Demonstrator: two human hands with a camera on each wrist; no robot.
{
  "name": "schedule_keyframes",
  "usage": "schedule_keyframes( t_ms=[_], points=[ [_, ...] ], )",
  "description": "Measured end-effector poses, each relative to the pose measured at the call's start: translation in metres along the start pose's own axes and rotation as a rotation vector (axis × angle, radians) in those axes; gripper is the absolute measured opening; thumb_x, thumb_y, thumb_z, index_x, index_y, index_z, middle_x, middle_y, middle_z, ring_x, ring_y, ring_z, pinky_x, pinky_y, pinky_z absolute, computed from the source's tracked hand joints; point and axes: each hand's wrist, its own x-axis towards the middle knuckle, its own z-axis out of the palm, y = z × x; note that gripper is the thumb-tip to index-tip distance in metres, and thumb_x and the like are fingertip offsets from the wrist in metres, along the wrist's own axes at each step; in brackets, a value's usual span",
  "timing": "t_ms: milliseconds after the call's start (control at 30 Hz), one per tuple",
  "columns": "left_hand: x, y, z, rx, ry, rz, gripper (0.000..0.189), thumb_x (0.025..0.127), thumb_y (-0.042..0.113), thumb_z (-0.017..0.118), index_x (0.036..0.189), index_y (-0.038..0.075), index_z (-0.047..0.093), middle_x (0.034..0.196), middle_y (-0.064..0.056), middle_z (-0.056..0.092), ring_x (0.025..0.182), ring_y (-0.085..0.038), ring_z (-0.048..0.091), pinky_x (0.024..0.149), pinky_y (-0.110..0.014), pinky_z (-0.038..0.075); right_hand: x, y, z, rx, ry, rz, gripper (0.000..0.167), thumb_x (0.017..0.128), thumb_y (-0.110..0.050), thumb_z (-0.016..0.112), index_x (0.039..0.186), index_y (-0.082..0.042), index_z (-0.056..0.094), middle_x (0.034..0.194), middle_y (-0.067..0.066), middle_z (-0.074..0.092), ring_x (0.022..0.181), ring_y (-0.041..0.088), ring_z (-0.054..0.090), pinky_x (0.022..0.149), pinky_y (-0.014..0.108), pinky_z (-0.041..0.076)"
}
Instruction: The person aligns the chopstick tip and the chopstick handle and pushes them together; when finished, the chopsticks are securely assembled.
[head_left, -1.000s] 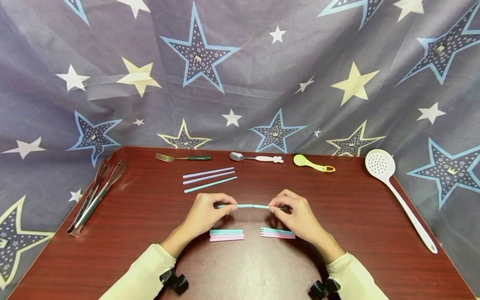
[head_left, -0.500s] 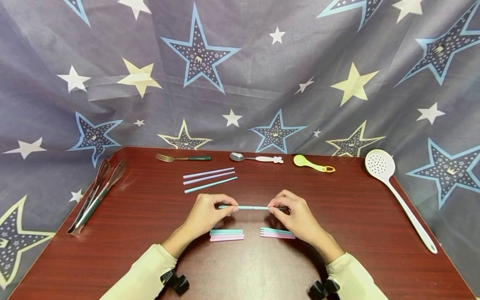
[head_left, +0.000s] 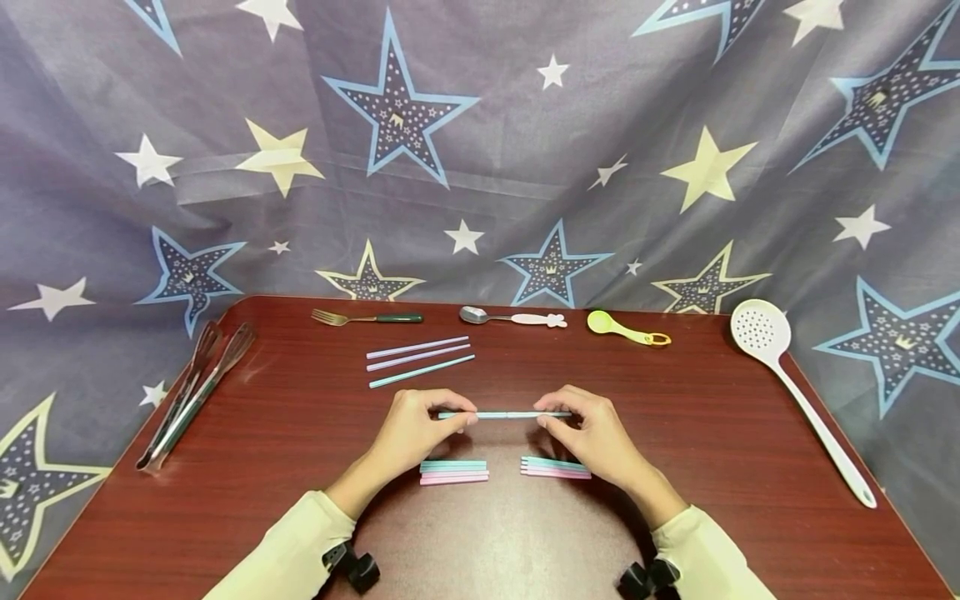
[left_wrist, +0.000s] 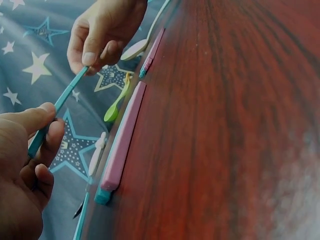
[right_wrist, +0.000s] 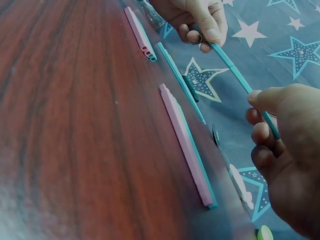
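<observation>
In the head view a teal chopstick (head_left: 491, 415) made of two halves is level above the table, a seam showing near its middle. My left hand (head_left: 411, 427) pinches its left half between thumb and fingers. The right half is pinched the same way by my right hand (head_left: 592, 429). Both wrist views show the two halves end to end in one straight line. Below the left hand lies a row of teal and pink chopstick halves (head_left: 453, 472). A similar row of halves (head_left: 553, 467), with narrow tips at their left ends, lies by the right hand.
Two purple chopsticks (head_left: 417, 347) and a teal chopstick (head_left: 422, 372) lie farther back. Along the back edge are a fork (head_left: 367, 317), a spoon (head_left: 513, 317) and a green measuring spoon (head_left: 626, 327). Tongs (head_left: 197, 396) lie left, a white skimmer (head_left: 798, 396) right.
The two halves, slightly out of line at the joint before, now lie straight. The right fingers have shifted a little, and more of the chopstick's right end shows. The left hand barely moved.
</observation>
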Motion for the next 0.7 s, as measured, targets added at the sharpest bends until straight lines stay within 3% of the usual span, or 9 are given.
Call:
schedule_keyframes(
  t_ms=[233, 533, 700],
  points=[
    [0.0016, 0.0001, -0.0021, 0.008, 0.017, -0.016, 0.012, 0.086, 0.019, 0.085, 0.096, 0.025, 0.082, 0.083, 0.014, 0.077, 0.057, -0.003, 0.048, 0.055, -0.02, 0.041, 0.001, 0.0011, -0.0047, 0.002, 0.044, 0.015, 0.015, 0.089, -0.003, 0.079, 0.096, -0.017, 0.079, 0.089, 0.0, 0.076, 0.082, 0.008, 0.066, 0.074, 0.025, 0.053],
    [0.0029, -0.0027, -0.0086, 0.07, 0.004, -0.005, 0.013, 0.086, 0.024, 0.085, 0.099, 0.02, 0.083, 0.086, 0.011, 0.079, 0.068, 0.001, 0.063, 0.063, -0.021, 0.052, 0.0013, 0.0035, -0.0076, -0.012, 0.058, 0.064, 0.01, 0.091, -0.009, 0.079, 0.095, -0.018, 0.079, 0.088, -0.001, 0.075, 0.082, 0.003, 0.064, 0.072, 0.017, 0.049],
    [0.0027, -0.0046, -0.0085, 0.086, 0.007, 0.006, 0.011, 0.086, 0.023, 0.086, 0.096, 0.024, 0.083, 0.084, 0.013, 0.078, 0.064, 0.001, 0.06, 0.06, -0.021, 0.05, 0.0005, 0.0023, -0.0061, -0.007, 0.062, 0.067, 0.013, 0.091, -0.006, 0.078, 0.095, -0.019, 0.079, 0.089, -0.001, 0.076, 0.079, 0.005, 0.062, 0.07, 0.017, 0.048]
  ],
)
